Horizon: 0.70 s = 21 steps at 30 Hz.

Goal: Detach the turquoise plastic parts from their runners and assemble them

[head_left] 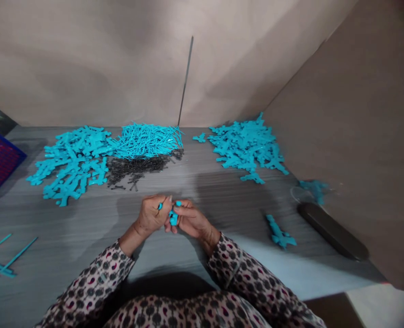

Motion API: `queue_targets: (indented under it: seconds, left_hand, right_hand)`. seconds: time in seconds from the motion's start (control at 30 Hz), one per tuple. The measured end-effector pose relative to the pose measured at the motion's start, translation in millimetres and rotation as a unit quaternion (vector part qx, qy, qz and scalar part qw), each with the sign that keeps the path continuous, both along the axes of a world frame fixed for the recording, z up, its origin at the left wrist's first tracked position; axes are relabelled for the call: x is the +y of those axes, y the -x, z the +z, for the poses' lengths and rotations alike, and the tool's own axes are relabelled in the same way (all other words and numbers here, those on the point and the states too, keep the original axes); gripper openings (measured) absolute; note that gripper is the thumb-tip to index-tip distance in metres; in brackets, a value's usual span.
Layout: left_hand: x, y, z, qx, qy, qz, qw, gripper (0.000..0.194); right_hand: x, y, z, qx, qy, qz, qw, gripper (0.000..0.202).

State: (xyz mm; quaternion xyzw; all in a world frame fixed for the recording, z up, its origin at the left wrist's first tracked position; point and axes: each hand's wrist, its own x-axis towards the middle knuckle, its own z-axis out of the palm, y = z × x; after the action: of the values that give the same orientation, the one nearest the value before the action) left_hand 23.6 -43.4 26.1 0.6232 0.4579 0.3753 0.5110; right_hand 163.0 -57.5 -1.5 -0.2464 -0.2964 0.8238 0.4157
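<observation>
Near the table's front middle, my left hand [154, 213] and my right hand [192, 218] meet, both with fingers closed round a small turquoise plastic piece [173, 218]. Bits of turquoise show at the left fist and above the right thumb; the rest is hidden by the fingers. Beyond my hands lies a pile of small dark pieces [133, 169], with a heap of thin turquoise sticks [147, 140] behind it. Branched turquoise parts [75, 159] are heaped at the left, and another turquoise heap [246, 143] lies at the back right.
A blue basket [0, 159] stands at the left edge. Loose turquoise sticks [17, 256] lie at the front left. On the right are a turquoise piece [279, 233], a long dark object [331, 230] and the side panel [355, 150]. A back panel [120, 68] borders the table [95, 237].
</observation>
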Motion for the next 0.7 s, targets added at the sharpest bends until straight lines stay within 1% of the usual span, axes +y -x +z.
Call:
queue_targets:
  seconds: [0.1, 0.17, 0.2, 0.23, 0.27, 0.33, 0.37, 0.43, 0.5, 0.57, 0.63, 0.7]
  left_hand:
    - [4.5, -5.9, -7.7, -0.034, 0.077, 0.032, 0.996, 0.054]
    - [8.7, -9.3, -13.2, -0.047, 0.096, 0.064, 0.992, 0.055]
    - [10.7, -9.8, -15.0, -0.048, 0.096, 0.071, 0.992, 0.055]
    - [12.6, -9.2, -15.9, -0.044, 0.091, 0.064, 0.993, 0.056]
    - [14.3, -7.4, -16.0, -0.034, 0.079, 0.045, 0.995, 0.056]
    - [17.0, -0.8, -14.3, 0.001, 0.026, -0.005, 1.0, 0.055]
    - [18.0, 3.3, -13.2, 0.02, -0.008, -0.026, 0.999, 0.052]
    - [19.1, 11.4, -12.2, 0.042, -0.065, -0.05, 0.996, 0.04]
    - [19.1, 16.9, -14.1, 0.045, -0.098, -0.063, 0.992, 0.031]
    - [18.4, 18.8, -18.4, 0.034, -0.115, -0.062, 0.991, 0.028]
    - [17.7, 18.1, -23.4, 0.013, -0.12, -0.049, 0.992, 0.026]
    - [17.5, 16.8, -27.3, -0.016, -0.104, -0.039, 0.994, 0.026]
  right_hand:
    - [-1.6, 2.1, 4.8, -0.068, -0.038, -0.068, 0.995, 0.04]
    - [-1.0, 0.6, 6.7, -0.141, -0.076, -0.109, 0.981, 0.041]
    - [0.0, -1.3, 7.0, -0.175, -0.092, -0.117, 0.973, 0.041]
    - [1.5, -4.1, 6.7, -0.202, -0.104, -0.117, 0.967, 0.041]
    - [3.4, -7.6, 6.1, -0.219, -0.113, -0.11, 0.963, 0.042]
    - [8.0, -15.6, 3.9, -0.237, -0.132, -0.085, 0.959, 0.044]
    - [10.2, -19.6, 2.7, -0.244, -0.145, -0.074, 0.956, 0.046]
    - [13.9, -26.4, 0.6, -0.267, -0.185, -0.063, 0.944, 0.047]
    - [15.9, -30.9, -0.4, -0.303, -0.234, -0.069, 0.921, 0.047]
    - [16.3, -33.5, -0.1, -0.338, -0.291, -0.082, 0.891, 0.045]
    - [16.0, -35.6, 1.6, -0.367, -0.354, -0.091, 0.855, 0.04]
    - [15.4, -38.6, 4.6, -0.393, -0.408, -0.097, 0.818, 0.033]
